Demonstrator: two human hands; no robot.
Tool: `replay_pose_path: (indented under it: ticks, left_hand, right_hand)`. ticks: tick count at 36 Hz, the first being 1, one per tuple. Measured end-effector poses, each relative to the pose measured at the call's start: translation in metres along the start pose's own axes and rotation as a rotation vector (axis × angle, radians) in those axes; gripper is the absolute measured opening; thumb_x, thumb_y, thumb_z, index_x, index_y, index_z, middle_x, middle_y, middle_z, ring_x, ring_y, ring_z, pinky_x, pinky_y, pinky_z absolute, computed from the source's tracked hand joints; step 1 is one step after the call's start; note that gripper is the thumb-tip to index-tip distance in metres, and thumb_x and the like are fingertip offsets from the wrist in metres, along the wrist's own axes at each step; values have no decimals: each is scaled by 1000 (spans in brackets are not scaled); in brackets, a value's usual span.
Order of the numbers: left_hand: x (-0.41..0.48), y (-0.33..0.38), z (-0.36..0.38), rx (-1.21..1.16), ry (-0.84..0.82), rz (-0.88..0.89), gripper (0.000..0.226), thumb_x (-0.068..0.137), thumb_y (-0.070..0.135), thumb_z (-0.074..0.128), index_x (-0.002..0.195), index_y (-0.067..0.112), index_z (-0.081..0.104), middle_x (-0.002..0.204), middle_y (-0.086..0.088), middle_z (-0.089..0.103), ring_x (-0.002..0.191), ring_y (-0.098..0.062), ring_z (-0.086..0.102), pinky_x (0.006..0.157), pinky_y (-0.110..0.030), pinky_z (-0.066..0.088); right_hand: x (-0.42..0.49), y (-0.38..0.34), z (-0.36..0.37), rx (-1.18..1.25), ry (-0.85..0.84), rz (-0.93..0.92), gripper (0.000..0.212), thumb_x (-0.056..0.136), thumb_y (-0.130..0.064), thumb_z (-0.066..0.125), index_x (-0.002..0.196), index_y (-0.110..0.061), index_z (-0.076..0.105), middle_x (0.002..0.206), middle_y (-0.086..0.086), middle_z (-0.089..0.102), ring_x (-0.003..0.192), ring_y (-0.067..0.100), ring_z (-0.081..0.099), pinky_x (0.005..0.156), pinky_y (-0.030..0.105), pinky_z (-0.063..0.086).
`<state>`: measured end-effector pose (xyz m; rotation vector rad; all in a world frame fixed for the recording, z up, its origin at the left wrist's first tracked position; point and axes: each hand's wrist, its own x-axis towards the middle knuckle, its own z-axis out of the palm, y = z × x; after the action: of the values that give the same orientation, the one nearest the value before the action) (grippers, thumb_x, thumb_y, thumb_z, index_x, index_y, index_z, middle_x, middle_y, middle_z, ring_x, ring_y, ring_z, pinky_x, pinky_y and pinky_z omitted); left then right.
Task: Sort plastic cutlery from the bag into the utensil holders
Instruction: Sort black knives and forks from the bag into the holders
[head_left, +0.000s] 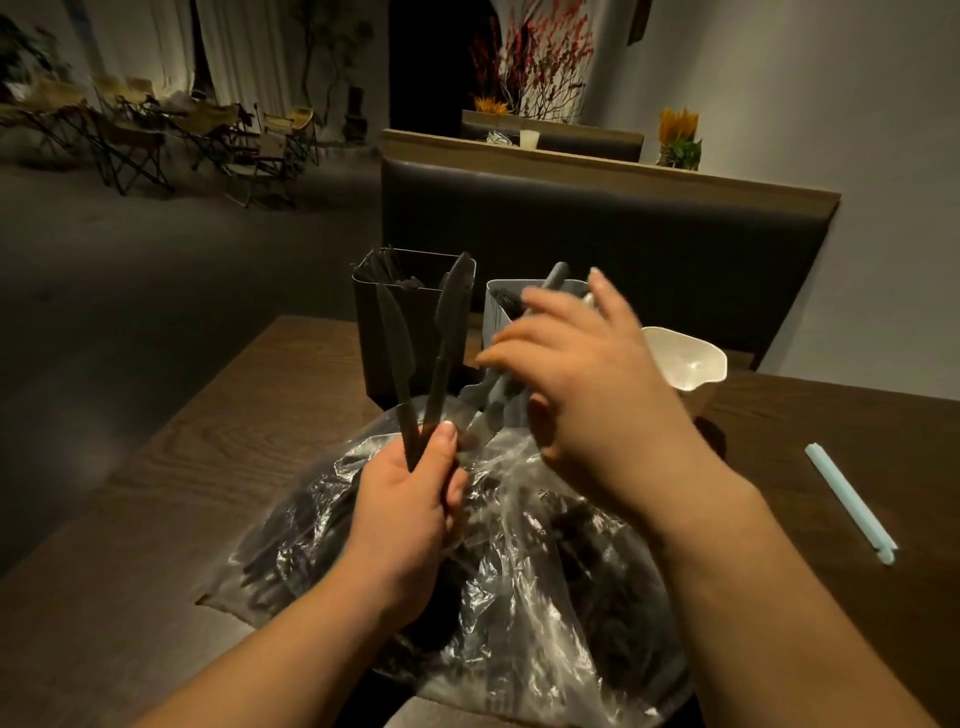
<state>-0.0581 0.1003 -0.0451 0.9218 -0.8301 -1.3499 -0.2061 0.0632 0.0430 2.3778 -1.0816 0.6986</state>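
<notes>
- Grips two black knives (415, 358) by the handles with the left hand (410, 499), fingers and thumb wrapped tight, blades fanned upward.
- Reaches in with the right hand (587, 384) just right of that grip, badly blurred; lies across a grey utensil (556, 275) slanting under the fingers. Cannot tell whether pinched or merely touched.
- Directly beneath both hands: a clear plastic bag (519, 597), crumpled, holding dark cutlery (597, 525), spread on the wooden table (208, 467).
- Just beyond the left grip, behind the raised blades: a black holder (369, 353), upright, with dark pieces (400, 283) standing inside.
- Beside it, behind the right hand's fingers: a grey holder (496, 317), largely hidden by that hand.
- Near the right hand, on its right: a white container (685, 358), mouth showing.
- Well to the right of both grips: a pale blue straw (852, 504), flat on the table.
- Past the holders: a dark padded bench back (597, 234).
</notes>
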Motion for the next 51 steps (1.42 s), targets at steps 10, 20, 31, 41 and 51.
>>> replay_pose_path:
  ticks: [10,20,31,41,51]
  left_hand:
    - [3,6,-5,-209,-149,-92,32,94,30,53,69,9,52,41,0,30,29,-8,23,36,-18,18]
    - [-1,12,-4,-310,-122,-189,50,87,52,49,55,14,55,47,-1,33,36,-10,22,45,-26,15]
    - [-4,2,3,-40,-79,-29,55,89,61,44,51,21,46,49,-4,39,38,-13,28,45,-23,18]
    - [-16,-6,13,87,-202,-108,51,79,63,47,58,16,46,44,-3,35,31,-10,28,37,-14,23]
    - [-12,-12,7,257,-161,46,60,86,69,37,71,15,58,54,-7,51,37,-14,42,40,-25,33]
  right_hand:
    - [-7,6,33,48,127,-95,18,87,-15,73,104,-18,78,110,7,75,116,32,65,117,60,28]
    - [-9,8,39,30,244,-137,19,83,3,72,98,-9,75,88,9,66,82,30,60,87,42,44]
    - [4,-15,21,1146,217,830,25,106,-13,39,108,-15,65,73,-3,53,60,5,46,55,20,38]
    - [5,-35,23,1304,40,833,16,101,-30,55,94,-19,63,63,-16,60,60,-2,57,57,18,46]
    - [5,-40,17,1591,-44,916,24,107,-25,42,95,-8,55,73,4,70,75,23,71,75,35,60]
